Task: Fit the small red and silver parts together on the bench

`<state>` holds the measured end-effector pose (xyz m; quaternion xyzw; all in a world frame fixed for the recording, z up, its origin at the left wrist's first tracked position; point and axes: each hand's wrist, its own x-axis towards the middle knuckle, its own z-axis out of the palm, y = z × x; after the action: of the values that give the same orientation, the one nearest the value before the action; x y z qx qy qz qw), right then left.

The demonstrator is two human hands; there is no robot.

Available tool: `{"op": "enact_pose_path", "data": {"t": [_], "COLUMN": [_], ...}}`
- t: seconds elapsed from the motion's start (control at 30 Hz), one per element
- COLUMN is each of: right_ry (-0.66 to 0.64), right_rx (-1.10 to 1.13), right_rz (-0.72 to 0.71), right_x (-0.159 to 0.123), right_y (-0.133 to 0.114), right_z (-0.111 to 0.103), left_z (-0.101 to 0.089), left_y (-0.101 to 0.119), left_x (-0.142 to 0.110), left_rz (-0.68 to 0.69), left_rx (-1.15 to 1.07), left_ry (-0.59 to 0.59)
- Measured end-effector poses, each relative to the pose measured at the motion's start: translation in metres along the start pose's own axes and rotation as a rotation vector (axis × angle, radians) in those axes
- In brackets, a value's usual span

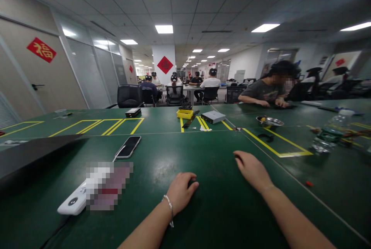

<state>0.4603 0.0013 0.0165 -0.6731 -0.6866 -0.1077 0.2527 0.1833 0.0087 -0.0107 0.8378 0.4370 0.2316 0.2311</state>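
My left hand (181, 191), with a beaded bracelet (170, 208) at the wrist, rests on the green table (214, 218). Its fingers are loosely bent, the thumb stands apart from them, and nothing shows in its grasp. Farther right and a little farther forward, my right hand (251, 169) lies on the tabletop. Its fingers are relaxed and slightly apart, and I see no object in it. Left of my left hand are a smartphone (129, 147) with a cable at its lower end and a white power strip (72, 202), partly covered by a blurred patch.
Ahead sit a yellow basket (184, 114) with dark items, a grey box (213, 116) and a small black box (133, 112). Rightward are a metal bowl (274, 122), a water bottle (326, 135) and a co-worker (261, 92). A dark panel (37, 155) spans the left.
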Motion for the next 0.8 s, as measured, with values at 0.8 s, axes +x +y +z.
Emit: {"op": "enact_pose_path", "data": {"t": [0.8], "right_ry": [-0.081], "right_rx": [-0.335], "right_rz": [0.494], "right_x": [-0.01], "right_y": [0.083], "right_z": [-0.006], "left_z": [-0.001], "left_y": [0.002], "left_x": [0.004], "left_rz": [-0.194], "left_rx": [-0.549], "left_ry": [0.038]}}
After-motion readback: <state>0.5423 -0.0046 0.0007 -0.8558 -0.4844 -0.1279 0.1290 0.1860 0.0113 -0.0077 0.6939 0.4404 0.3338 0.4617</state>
